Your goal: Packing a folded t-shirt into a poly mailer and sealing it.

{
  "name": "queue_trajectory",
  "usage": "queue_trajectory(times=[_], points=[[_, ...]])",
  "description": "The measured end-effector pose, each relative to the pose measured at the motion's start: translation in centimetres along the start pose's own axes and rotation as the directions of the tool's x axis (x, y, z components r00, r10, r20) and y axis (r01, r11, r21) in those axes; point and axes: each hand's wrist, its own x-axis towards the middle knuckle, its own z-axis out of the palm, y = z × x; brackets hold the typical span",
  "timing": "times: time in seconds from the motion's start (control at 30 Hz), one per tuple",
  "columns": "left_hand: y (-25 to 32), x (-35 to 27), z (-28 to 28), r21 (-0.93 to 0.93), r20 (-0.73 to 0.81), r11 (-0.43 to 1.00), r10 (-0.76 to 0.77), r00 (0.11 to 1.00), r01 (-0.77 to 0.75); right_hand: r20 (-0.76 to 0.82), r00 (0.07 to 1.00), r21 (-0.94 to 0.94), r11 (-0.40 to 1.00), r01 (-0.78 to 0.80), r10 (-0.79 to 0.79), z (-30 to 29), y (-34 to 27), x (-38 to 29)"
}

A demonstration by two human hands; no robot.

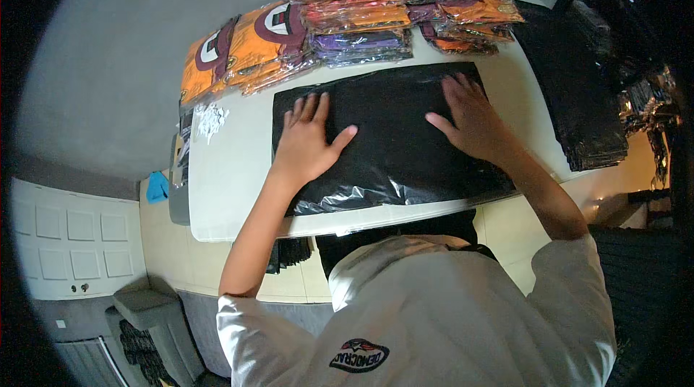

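A black garment (390, 132), seemingly inside a clear plastic bag, lies flat on the white table (233, 192) in front of me. My left hand (309, 140) rests palm down on its left part, fingers spread. On its upper right part lies my right hand (469, 116), also palm down with the thumb apart. Glossy plastic folds show along the near edge. Neither hand grips anything.
Stacks of bagged orange, maroon and purple garments (358, 13) line the table's far side. Black bagged items (591, 132) are piled at the right. Small white pieces (211, 120) lie at the left edge. A grey sofa (157, 327) stands at lower left.
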Motion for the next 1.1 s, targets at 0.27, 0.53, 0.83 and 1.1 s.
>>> queue_trajectory(times=[0.27, 0.53, 0.83, 1.1], points=[[0.3, 5.4, 2.3, -0.033, 0.113, 0.999, -0.019, 0.993, 0.023, -0.078, 0.964, 0.078, 0.963, 0.258, -0.252, 4.8, -1.6, 5.6], [-5.8, 4.3, 1.6, -0.008, 0.078, 0.982, -0.185, 0.98, 0.187, -0.08, 0.99, -0.058, 0.992, 0.114, -0.118, 3.2, 3.1, 3.9], [-9.0, 4.8, 0.9, -0.142, -0.129, 0.984, -0.123, 0.984, 0.104, -0.131, 0.991, -0.059, 0.998, -0.014, 0.006, 3.8, 6.2, 4.6], [-10.5, 5.4, -0.2, -0.026, -0.289, 0.996, 0.073, 0.955, -0.084, -0.24, 0.959, -0.062, 0.988, 0.143, -0.154, 4.2, 10.1, 4.8]])
